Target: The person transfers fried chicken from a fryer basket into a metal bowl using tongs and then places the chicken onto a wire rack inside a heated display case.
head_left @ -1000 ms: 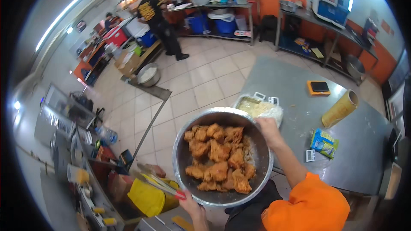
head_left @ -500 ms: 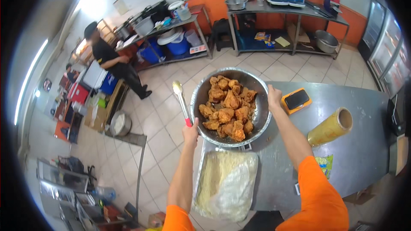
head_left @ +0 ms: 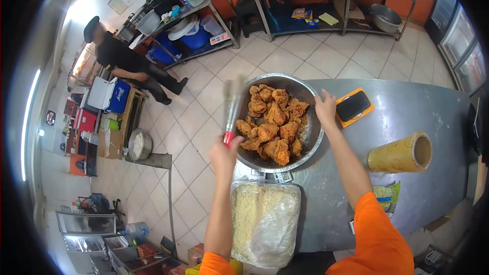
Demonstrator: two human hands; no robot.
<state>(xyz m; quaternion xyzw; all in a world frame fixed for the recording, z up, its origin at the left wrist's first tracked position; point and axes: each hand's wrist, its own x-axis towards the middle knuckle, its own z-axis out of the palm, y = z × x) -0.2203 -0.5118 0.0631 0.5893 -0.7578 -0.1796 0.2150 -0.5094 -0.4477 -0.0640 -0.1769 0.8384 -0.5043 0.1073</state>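
Note:
A round metal bowl (head_left: 309, 141) of fried chicken pieces (head_left: 275, 127) stands at the left end of the steel table. On its right rim my right hand (head_left: 326, 108) is closed, the thumb over the edge. At the opposite side my left hand (head_left: 224, 157) grips tongs (head_left: 233, 114) by the red handle. The tongs point away from me along the bowl's left edge, their tips blurred by motion. Whether my left hand touches the bowl, I cannot tell. Nearer to me lies a plastic-wrapped tray (head_left: 246, 214) with pale crumbly stuff.
Right of the bowl, a dark phone (head_left: 353, 105) lies on an orange case or box. A big roll of yellowish film (head_left: 389, 155) and a green packet (head_left: 388, 196) are also on the table (head_left: 336, 219). A person in black (head_left: 119, 53) stands far left, near coolers and shelves.
The tongs have swung from leaning left to nearly straight ahead, closer against the bowl. My right hand stays on the rim. The view has shifted, and the person in black now has their legs apart.

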